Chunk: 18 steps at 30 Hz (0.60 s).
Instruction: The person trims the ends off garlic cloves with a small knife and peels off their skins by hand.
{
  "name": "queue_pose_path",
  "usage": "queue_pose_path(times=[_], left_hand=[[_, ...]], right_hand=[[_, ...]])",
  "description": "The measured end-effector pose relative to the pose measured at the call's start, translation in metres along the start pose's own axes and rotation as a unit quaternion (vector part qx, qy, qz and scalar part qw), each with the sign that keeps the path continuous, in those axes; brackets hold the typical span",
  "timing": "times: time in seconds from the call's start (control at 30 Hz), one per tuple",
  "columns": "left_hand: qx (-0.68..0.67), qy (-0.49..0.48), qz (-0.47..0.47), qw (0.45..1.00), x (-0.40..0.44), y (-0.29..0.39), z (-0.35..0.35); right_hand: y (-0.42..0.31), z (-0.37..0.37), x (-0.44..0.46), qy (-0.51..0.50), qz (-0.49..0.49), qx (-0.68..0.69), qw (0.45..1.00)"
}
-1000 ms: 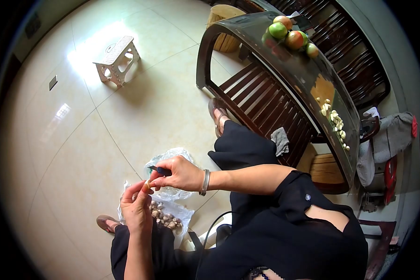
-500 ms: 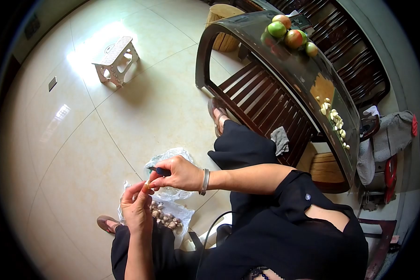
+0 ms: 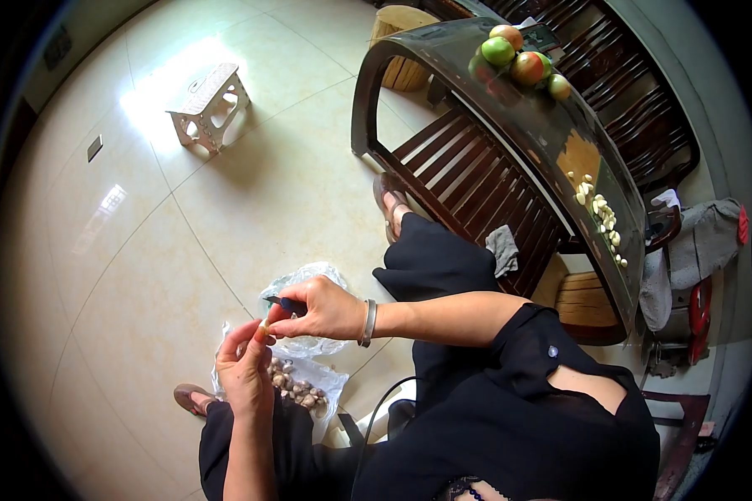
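My left hand [image 3: 244, 371] pinches a small pale garlic clove [image 3: 264, 324] between thumb and fingertips. Wrapped around the dark handle of a small knife [image 3: 291, 306] is my right hand [image 3: 330, 311], whose thumb and fingertips meet the clove too. The knife's short blade points left, just above the clove. Below both hands, unpeeled garlic [image 3: 299, 387] lies on a white plastic bag [image 3: 332, 382]. A second, crumpled clear plastic bag [image 3: 322, 274] is spread on the floor behind my right hand, partly hidden by it.
A dark glass-topped table [image 3: 468, 92] stands at right, bearing peeled garlic cloves [image 3: 602, 213] and several green-red round fruits [image 3: 526, 68]. A grey cloth [image 3: 502, 250] lies on its lower slatted shelf. A folding stool [image 3: 205, 104] stands on the tiled floor, near a wooden stump [image 3: 403, 71].
Both hands stay in almost the same place, still holding the clove and the knife. The fingers on the clove shift only slightly.
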<state>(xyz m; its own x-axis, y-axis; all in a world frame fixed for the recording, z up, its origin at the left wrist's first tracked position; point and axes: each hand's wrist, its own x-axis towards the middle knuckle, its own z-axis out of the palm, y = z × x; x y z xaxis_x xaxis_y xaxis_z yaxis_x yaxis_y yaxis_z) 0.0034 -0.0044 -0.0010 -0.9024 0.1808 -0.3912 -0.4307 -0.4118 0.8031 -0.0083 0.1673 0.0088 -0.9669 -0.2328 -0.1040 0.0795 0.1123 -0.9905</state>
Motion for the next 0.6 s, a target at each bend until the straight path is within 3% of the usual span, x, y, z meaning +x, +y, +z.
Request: queue_pose_path(times=[0.27, 0.4, 0.53, 0.6], left_hand=[[0.016, -0.018, -0.009, 1.0, 0.003, -0.005, -0.009], [-0.025, 0.0, -0.06, 0.998, 0.001, 0.005, 0.003], [-0.069, -0.033, -0.068, 0.995, 0.002, 0.007, -0.003], [-0.103, -0.064, -0.058, 0.991, 0.003, 0.006, -0.005]], right_hand=[[0.0, -0.002, 0.0, -0.029, 0.002, -0.023, 0.999], [-0.006, -0.007, 0.002, -0.007, -0.01, -0.018, 1.0], [-0.005, -0.007, 0.001, 0.003, 0.011, 0.043, 0.999], [-0.009, -0.008, 0.001, -0.031, 0.027, 0.001, 0.999]])
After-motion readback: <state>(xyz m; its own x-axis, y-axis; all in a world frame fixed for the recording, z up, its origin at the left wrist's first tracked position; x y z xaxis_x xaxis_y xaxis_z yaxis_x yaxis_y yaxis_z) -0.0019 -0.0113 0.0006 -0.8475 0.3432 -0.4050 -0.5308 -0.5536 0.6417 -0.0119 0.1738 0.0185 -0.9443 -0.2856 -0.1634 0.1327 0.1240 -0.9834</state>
